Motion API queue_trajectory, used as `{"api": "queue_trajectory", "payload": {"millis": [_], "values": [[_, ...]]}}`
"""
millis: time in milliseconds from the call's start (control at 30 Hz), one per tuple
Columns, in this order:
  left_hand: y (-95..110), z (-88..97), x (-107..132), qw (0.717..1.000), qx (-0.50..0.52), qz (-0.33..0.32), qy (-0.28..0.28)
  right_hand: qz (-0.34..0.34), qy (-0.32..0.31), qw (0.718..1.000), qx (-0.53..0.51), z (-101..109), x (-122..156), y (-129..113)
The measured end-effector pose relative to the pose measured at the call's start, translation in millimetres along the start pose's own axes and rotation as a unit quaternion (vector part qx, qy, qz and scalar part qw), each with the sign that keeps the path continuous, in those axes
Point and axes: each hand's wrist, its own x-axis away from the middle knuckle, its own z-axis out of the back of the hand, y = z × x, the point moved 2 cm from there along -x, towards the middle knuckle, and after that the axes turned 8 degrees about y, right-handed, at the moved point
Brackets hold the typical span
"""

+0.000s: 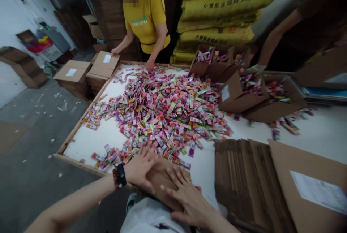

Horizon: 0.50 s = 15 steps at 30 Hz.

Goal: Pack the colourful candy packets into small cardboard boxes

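The left wrist (119, 176) carries a black smartwatch band (122, 174) beside a red-and-dark beaded bracelet (116, 177); a pale garment (151, 218) appears below both hands.

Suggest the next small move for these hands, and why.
Probably fold the cardboard piece into a box: the left hand and right hand both lie on it, and open cardboard boxes holding colourful packets stand nearby.

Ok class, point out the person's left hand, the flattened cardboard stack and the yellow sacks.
Left hand (139, 168): head view, back of the hand.
Flattened cardboard stack (244, 178): head view, folded edges.
Yellow sacks (219, 3): head view, printed face of the middle sack.
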Motion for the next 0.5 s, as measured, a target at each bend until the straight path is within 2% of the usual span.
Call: {"api": "queue_trajectory", "payload": {"millis": [67,133,333,400,433,500], "values": [[2.9,-1.8,-8.7,0.990,-0.007,-0.089,-0.105,-0.003,-0.037,0.999,-0.016,6.6,-5.3,1.1],[2.1,-6.3,-17.4,0.982,-0.012,-0.122,-0.142,-0.010,-0.041,0.999,-0.013,8.5,-11.1,3.4],[-11.6,-21.5,-44.6,0.974,-0.071,-0.088,-0.194,-0.057,-0.044,0.997,0.040,-3.6,-27.4,16.0],[-18.1,-22.9,-54.9,0.969,-0.092,-0.073,-0.219,-0.070,-0.035,0.997,-0.015,0.7,-34.8,16.4],[-20.4,-22.3,-59.9,0.965,-0.097,-0.072,-0.231,-0.084,-0.012,0.993,-0.078,7.3,-39.5,18.3],[-21.6,-16.6,-68.3,0.961,-0.093,-0.069,-0.252,-0.138,0.086,0.958,-0.234,32.9,-49.5,32.5]]}}
